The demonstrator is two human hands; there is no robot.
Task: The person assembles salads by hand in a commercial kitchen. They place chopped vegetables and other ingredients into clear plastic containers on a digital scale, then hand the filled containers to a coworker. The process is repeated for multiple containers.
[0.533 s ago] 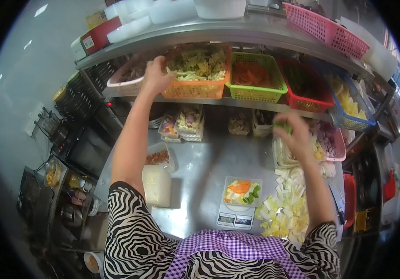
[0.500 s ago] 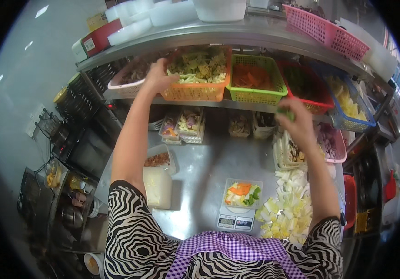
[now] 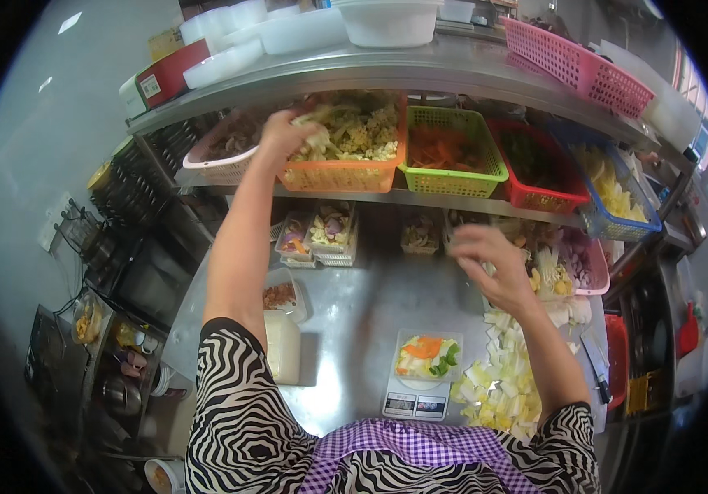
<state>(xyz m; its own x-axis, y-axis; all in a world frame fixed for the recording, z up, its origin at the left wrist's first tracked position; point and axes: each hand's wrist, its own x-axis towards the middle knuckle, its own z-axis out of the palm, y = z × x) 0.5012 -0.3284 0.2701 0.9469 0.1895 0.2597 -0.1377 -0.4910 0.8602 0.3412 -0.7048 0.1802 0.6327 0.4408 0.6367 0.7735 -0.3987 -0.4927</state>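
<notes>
My left hand [image 3: 288, 138] is closed around a pale clump of cauliflower [image 3: 314, 142] above the left end of the orange basket [image 3: 337, 177], which is heaped with cauliflower. Below the shelf and over the counter hovers my right hand [image 3: 492, 262], slightly blurred. Its thumb and fingers are apart, and I see nothing held between them. A clear tub [image 3: 407, 364] with pale leaves, orange slices and green pieces sits on a small white kitchen scale [image 3: 414, 402] on the counter.
Along the shelf stand a lime-green basket [image 3: 454, 184] of orange slices, a red basket [image 3: 547, 200] and a blue basket [image 3: 617, 222]. Cut cabbage [image 3: 498, 383] covers the counter's right side, with a knife [image 3: 597, 366] beside it. A white jug [image 3: 283, 346] stands left.
My right hand has moved left and slightly down from near the red basket, and the green piece in it no longer shows. My left hand now has cauliflower in it.
</notes>
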